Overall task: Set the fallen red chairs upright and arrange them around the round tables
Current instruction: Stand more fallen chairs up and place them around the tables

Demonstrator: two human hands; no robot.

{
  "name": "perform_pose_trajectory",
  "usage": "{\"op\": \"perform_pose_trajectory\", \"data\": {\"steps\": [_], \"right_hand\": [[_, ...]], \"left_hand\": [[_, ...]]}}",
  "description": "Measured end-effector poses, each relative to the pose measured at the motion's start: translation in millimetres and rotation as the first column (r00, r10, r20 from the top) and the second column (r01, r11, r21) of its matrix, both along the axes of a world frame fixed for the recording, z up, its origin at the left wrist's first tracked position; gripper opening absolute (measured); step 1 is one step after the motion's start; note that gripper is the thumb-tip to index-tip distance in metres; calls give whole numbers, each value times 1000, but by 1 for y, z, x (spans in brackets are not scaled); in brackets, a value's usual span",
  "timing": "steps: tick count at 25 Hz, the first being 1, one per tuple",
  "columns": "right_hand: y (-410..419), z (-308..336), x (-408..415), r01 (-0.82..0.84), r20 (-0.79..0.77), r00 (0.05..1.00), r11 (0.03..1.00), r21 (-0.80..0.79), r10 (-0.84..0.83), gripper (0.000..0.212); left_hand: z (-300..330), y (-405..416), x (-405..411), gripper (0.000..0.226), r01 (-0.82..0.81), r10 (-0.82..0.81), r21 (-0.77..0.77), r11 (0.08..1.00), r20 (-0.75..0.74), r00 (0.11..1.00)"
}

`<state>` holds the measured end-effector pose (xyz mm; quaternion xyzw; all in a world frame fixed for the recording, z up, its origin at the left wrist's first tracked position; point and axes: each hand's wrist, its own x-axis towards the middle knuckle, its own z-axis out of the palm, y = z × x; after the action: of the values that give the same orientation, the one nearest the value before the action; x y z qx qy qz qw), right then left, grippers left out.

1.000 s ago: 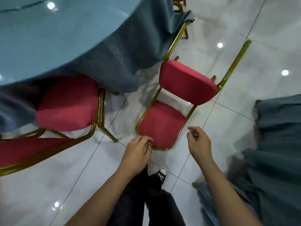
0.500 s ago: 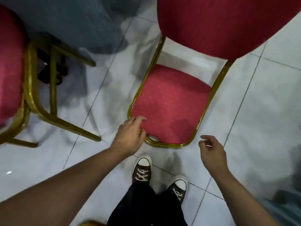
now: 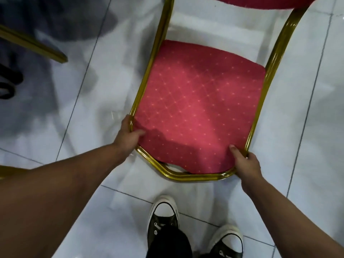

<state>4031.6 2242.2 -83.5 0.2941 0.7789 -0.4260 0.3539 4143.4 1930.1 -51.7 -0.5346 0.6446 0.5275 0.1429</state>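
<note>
The setting looks like a banquet or function hall. The floor [image 3: 96, 116] is laid with large, glossy white tiles divided by thin dark grout lines, the polished kind found in event venues. At 12 o'clock lies a banquet chair [image 3: 201, 112] with a gold-coloured metal tube frame and red upholstery patterned with small gold dots and diagonal lines. At 10 o'clock a second gold chair leg [image 3: 33, 46] shows that more of the same seating stands close by.
</note>
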Motion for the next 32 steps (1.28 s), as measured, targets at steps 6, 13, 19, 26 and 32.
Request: {"op": "perform_pose_trajectory", "data": {"steps": [6,13,19,26,32], "right_hand": [[38,96,6,55,-37,998,998,-21,-56,54],[90,392,0,81,-30,996,997,9,-81,53],[125,604,-36,175,35,984,984,18,-175,49],[165,737,-75,303,-96,948,953,-18,-304,22],[159,794,-98,-6,-527,849,998,58,36,38]], "left_hand": [[97,22,14,72,-17,18,-23,1000,27,999],[386,75,32,73,562,-551,-328,759,136,824],[610,125,7,73,710,-738,-523,471,207,642],[744,175,-14,78,685,-776,-526,504,73,627],[760,197,-65,71,587,-729,-560,585,-45,683]]}}
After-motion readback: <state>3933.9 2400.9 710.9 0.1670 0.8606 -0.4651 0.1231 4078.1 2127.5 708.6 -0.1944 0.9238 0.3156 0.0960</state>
